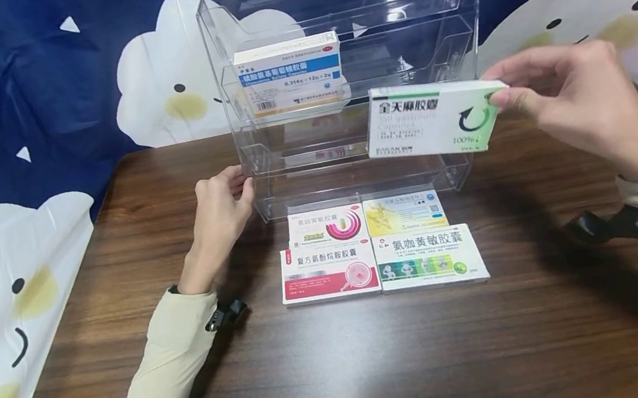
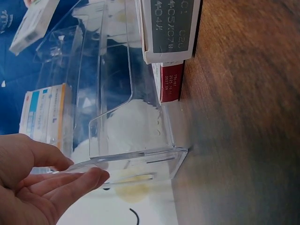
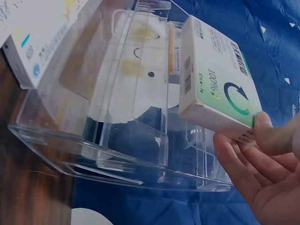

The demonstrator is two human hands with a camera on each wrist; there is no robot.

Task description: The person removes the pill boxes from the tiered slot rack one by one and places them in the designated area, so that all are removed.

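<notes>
- Step in hand (judged): loading the clear rack. The right hand pinches the green-and-white box by its right end, in front of the rack's right half.
- The left hand grips the rack's left edge, apparently steadying it.
- The next move likely calls for lowering the box upright into a tier, beside the blue-banded box.
- Held box: "全天麻胶囊", "100%".
- Blue-banded box: "硫酸氨基葡萄糖胶囊", "0.314".
- On the bench: pink-ringed box and green-striped box, both "氨咖黄敏胶囊"; red-and-white box, "复方氨酚烷胺胶囊"; yellow box, title unclear.

The table has its front edge cut off. Tiny words on the white-and-green box (up high) are too blurry to read.
</notes>
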